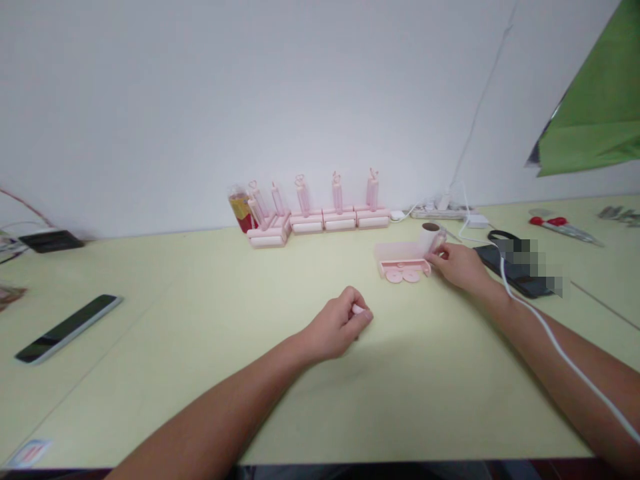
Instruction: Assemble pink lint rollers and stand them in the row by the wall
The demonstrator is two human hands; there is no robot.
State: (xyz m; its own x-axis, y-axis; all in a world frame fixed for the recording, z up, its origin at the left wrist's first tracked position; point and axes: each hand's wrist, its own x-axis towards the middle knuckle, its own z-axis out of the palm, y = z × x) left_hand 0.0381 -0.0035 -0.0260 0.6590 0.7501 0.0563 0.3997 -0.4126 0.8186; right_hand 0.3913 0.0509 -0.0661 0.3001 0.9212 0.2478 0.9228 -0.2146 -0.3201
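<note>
Head view: the left hand (340, 327) is curled into a loose fist on the matte, pale yellow-green table (200, 373), thumb and forefinger closed narrowly on a small pink piece (359, 309) that peeks out at the knuckles. Well apart, up and to the right, the right hand (457, 263) pinches the side of a short white roll (430, 237), a cylinder with a dark hollow core on top. Touching that grip on its left lies a translucent pink plastic shell (403, 256), with two flat round pink discs (403, 275) along its near edge. Beyond both grips, a row of glossy pink rollers (320, 217) stands against the wall. A smooth white cable (550, 337) drapes over the right forearm.
</note>
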